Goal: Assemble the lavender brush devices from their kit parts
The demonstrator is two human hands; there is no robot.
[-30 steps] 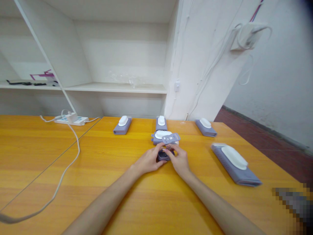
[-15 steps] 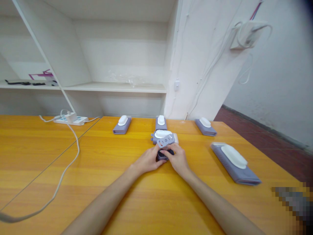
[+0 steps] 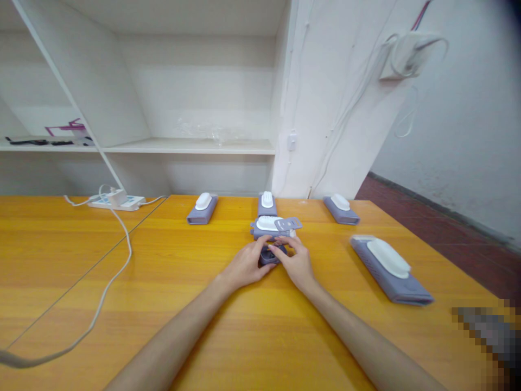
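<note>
Between my hands is a small dark grey-purple oval case (image 3: 268, 256) with a dark hollow top, close above the table. My left hand (image 3: 246, 265) is closed around its left side, thumb below and fingers at the top. My right hand (image 3: 299, 264) is closed on its right side, with fingertips at the top opening. A flat grey strip with holes (image 3: 288, 224) sticks up beyond my right fingertips; how it joins the case is hidden. Just behind, a purple-grey box (image 3: 256, 232) bears a white oval piece (image 3: 266, 222), partly covered by the strip.
More purple-grey boxes with white oval pieces stand at back left (image 3: 202, 210), back middle (image 3: 267, 203), back right (image 3: 342, 210) and right (image 3: 391, 270). A power strip (image 3: 118, 201) with a white cable (image 3: 118, 271) lies left on the wooden table (image 3: 163, 304). Shelves rise behind.
The grey strip has swung to the right and up, from above my fingers to over the box behind. My hands keep nearly the same place around the case.
</note>
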